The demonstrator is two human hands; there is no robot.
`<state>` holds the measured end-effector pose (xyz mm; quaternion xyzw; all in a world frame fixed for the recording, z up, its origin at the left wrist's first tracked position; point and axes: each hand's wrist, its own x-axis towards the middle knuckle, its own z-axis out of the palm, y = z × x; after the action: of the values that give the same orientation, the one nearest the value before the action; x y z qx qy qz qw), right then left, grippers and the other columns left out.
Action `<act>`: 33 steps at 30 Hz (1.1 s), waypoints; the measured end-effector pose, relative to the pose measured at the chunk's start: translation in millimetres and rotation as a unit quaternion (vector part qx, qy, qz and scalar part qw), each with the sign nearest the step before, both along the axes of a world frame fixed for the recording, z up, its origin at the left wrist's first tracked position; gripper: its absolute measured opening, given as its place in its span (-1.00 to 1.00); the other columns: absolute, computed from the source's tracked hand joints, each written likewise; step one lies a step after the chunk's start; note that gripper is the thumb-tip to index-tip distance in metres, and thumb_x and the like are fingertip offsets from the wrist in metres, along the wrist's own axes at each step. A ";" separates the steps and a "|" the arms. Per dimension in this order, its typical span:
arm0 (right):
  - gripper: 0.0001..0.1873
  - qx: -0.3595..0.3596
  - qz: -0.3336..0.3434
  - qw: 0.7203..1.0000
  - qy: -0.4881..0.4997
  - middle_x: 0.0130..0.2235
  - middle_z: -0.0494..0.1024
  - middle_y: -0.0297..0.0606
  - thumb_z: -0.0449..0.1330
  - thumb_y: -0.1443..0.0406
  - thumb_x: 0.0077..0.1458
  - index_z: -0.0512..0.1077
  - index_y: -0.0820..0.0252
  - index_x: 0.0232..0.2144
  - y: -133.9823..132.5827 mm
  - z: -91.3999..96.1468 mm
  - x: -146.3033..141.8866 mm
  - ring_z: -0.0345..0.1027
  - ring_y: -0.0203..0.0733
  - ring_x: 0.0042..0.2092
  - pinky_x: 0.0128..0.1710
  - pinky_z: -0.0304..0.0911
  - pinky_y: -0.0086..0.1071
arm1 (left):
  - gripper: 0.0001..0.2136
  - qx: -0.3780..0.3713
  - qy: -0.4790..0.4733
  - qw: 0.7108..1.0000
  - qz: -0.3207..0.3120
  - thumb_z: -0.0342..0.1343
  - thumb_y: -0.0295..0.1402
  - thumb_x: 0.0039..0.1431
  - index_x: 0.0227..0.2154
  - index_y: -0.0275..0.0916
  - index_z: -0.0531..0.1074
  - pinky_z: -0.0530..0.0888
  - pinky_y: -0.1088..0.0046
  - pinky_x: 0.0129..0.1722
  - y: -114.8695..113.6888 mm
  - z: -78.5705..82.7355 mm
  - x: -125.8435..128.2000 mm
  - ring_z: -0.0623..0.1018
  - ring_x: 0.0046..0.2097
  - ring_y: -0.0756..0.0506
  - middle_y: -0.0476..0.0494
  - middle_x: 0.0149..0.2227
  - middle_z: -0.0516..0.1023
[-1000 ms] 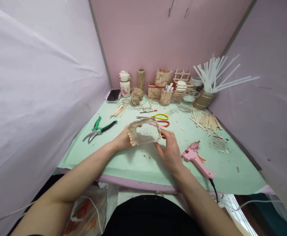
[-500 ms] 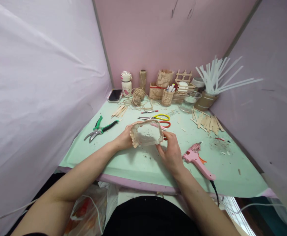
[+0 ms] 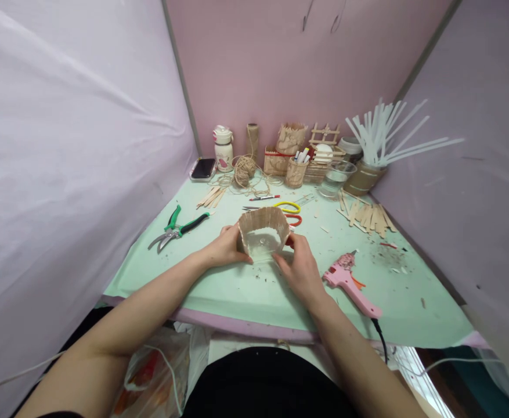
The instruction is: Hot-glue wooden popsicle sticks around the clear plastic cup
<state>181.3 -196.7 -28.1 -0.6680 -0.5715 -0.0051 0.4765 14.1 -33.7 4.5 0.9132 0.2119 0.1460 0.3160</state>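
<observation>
Both hands hold a clear plastic bowl partly clad in wooden craft sticks, just above the mint-green table. My left hand grips its left side, fingers curled round the edge. My right hand grips the right side, thumb along the near rim. The bowl stands upright with its opening facing me, and the stick wall shows on the far side.
Green-handled pliers lie left, yellow and red scissors behind the bowl, a pink glue gun right. Loose craft sticks, a twine ball, a phone, stick-built holders and a cup of white glue sticks line the back.
The bowl has been turned in both hands: earlier its clear patterned base faced me, now its open inside and stick-covered far wall show. Both hands shifted slightly round it.
</observation>
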 end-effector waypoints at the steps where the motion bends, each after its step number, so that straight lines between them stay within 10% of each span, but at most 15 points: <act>1: -0.55 -0.011 -0.001 1.000 0.005 -0.05 0.47 -0.07 0.21 0.34 0.12 0.27 0.17 0.07 0.3 -0.6 0.5 0.38 0.01 0.00 -0.01 0.37 -0.05 | -0.15 -0.007 0.001 1.000 0.002 0.44 -0.13 -0.23 0.18 -0.13 0.26 0.25 0.04 0.24 1.3 -4.2 0.1 0.37 0.24 -0.37 -0.19 0.21 0.41; 18: -0.38 -0.080 -0.012 0.996 0.045 0.05 0.51 0.00 0.21 0.22 0.09 0.22 0.19 0.19 5.8 -2.7 10.1 0.42 0.08 0.05 0.04 0.33 -0.01 | -0.10 -0.004 0.051 0.994 0.098 0.46 -0.08 -0.35 0.09 -0.22 0.17 0.20 0.06 0.21 -15.4 -12.4 10.7 0.35 0.19 -0.42 -0.24 0.07 0.44; 33: -0.50 0.108 -0.049 0.974 -0.192 0.01 0.43 -0.06 0.26 0.21 0.16 0.28 0.05 0.13 -2.4 40.0 -13.7 0.31 0.07 0.07 0.10 0.16 0.00 | -0.24 -0.018 0.063 0.997 0.035 0.36 -0.16 -0.15 0.13 -0.21 0.18 0.28 0.16 0.15 -7.1 -3.6 0.9 0.39 0.17 -0.39 -0.24 0.13 0.43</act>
<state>167.6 -199.1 11.8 -0.6262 -0.6150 -0.2183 0.4266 15.0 -40.8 0.8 0.9066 0.2661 0.0956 0.3131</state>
